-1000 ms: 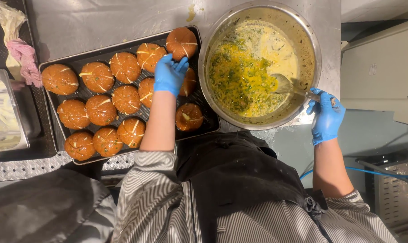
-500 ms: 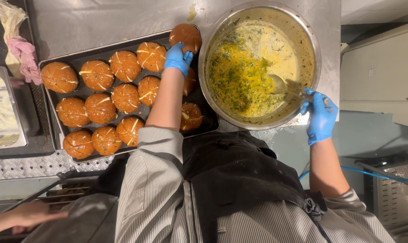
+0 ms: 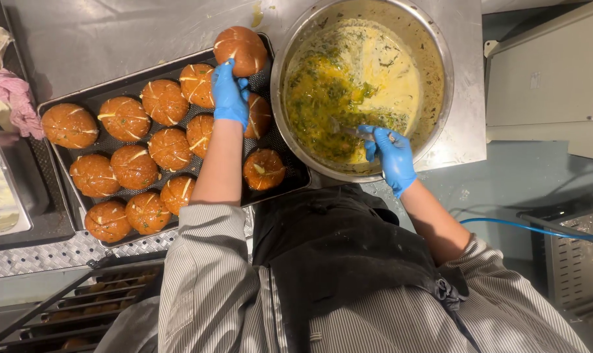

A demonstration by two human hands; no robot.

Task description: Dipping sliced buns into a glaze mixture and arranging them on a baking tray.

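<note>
Stainless steel table carries the work. A scored brown bun sits at the tray's 1 o'clock corner, half over the rim of the dark baking tray, and the left hand, in a blue glove, grips its near edge. At 3 o'clock from it stands a steel mixing bowl of yellow herb sauce; the right hand reaches over the bowl's 6 o'clock rim, fingers closed on a spoon handle in the sauce. Judging by this, a bun is being lifted for dipping, which calls for a short carry toward 3 o'clock. Both forearms extend from striped sleeves, elbows bent. Other buns fill the tray
</note>
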